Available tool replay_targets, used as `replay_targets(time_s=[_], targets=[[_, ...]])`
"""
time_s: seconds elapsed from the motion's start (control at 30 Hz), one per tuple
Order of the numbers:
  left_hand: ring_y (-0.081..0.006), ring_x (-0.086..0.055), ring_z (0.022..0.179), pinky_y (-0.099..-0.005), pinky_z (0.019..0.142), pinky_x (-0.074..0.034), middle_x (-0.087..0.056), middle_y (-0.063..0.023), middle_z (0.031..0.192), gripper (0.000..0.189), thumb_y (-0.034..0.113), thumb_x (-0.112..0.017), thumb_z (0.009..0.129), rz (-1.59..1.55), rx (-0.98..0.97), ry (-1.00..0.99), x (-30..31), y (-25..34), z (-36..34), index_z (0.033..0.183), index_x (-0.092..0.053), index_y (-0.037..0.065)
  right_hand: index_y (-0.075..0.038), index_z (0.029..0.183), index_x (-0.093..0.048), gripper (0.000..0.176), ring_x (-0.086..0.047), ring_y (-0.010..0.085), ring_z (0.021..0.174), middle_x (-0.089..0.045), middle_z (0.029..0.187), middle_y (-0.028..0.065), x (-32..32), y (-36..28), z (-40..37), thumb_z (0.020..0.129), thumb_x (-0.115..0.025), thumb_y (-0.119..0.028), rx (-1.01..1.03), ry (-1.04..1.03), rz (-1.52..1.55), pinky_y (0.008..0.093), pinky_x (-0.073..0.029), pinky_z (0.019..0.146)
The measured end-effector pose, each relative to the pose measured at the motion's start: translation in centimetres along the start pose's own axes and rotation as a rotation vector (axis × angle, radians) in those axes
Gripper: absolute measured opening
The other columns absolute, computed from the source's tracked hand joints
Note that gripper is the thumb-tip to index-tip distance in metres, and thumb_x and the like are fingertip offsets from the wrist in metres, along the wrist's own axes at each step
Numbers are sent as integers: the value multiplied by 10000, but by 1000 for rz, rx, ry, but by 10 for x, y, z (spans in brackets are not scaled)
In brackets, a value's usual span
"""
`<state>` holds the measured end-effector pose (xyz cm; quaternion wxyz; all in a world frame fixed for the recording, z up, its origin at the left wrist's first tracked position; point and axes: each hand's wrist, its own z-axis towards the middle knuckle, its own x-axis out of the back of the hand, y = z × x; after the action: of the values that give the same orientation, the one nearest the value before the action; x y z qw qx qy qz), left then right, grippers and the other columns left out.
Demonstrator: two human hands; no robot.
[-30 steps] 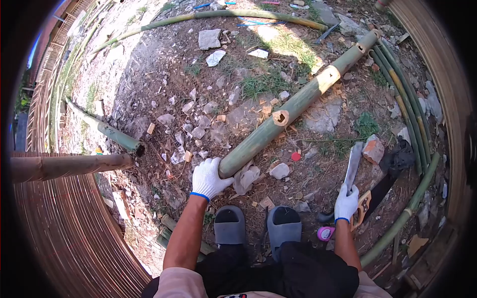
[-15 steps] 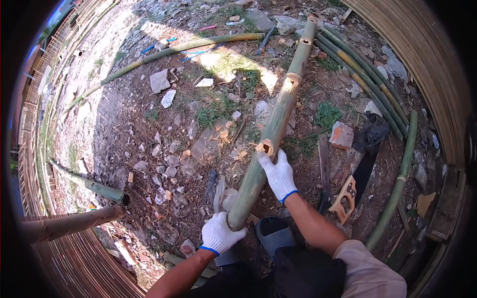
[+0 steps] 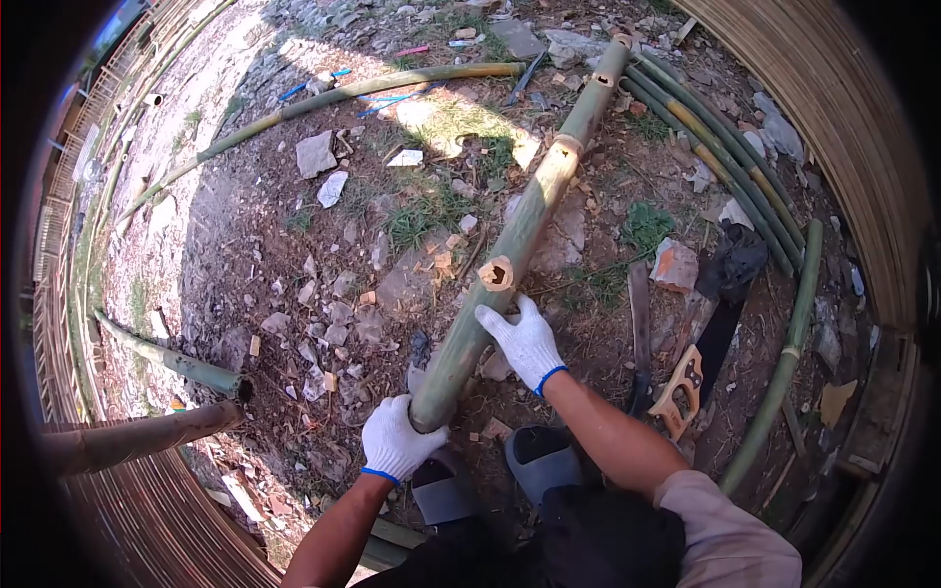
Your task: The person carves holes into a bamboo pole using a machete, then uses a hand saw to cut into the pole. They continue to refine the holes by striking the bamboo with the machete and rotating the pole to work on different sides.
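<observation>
A thick green bamboo pole slants from near my feet up to the far right, with holes cut at several of its joints. The nearest hole faces up, with a pale, rough edge. My left hand, in a white knit glove with a blue cuff, grips the pole's near end, the palm partly hidden below it. On the pole's right side, just below the nearest hole, my right hand holds it in a matching glove, thumb on top and some fingers hidden.
A handsaw lies right of my right arm beside a dark flat strip and a brick chunk. Other bamboo poles lie at the right. Stones and wood chips litter the ground.
Both hands have shifted left, carrying the pole's near end with them. The pole has also turned a little, so its holes face more upward.
</observation>
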<state>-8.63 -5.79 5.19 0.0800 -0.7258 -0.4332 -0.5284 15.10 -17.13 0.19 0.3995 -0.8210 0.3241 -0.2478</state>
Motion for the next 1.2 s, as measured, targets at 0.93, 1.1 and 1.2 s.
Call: replay_targets(time_s=[0.93, 1.1, 1.2], targets=[[-408, -672, 1069, -501, 926, -554, -685, -228, 1118, 727, 490, -890, 728, -262, -93, 283, -30, 59, 179, 1238, -679, 16, -56, 1390, -631, 869, -672, 414, 1261, -710, 1334, 249, 37, -88, 156, 841, -750, -719, 141, 456, -519, 487, -513, 1076], [-415, -678, 1079, -497, 935, -561, -693, -234, 1133, 786, 494, -905, 722, -240, -11, 239, -31, 54, 163, 1286, -648, 12, -28, 1394, -632, 894, -694, 427, 1212, -721, 1301, 266, 36, -88, 153, 834, -767, -713, 189, 488, -516, 479, -540, 1035], [-412, -699, 1049, -497, 899, -582, -700, -225, 1113, 704, 442, -909, 730, -243, 26, 242, -36, 52, 162, 1214, -638, 7, -33, 1393, -639, 895, -693, 430, 1209, -725, 1295, 260, 40, -82, 160, 833, -764, -720, 186, 457, -525, 482, -539, 1035]])
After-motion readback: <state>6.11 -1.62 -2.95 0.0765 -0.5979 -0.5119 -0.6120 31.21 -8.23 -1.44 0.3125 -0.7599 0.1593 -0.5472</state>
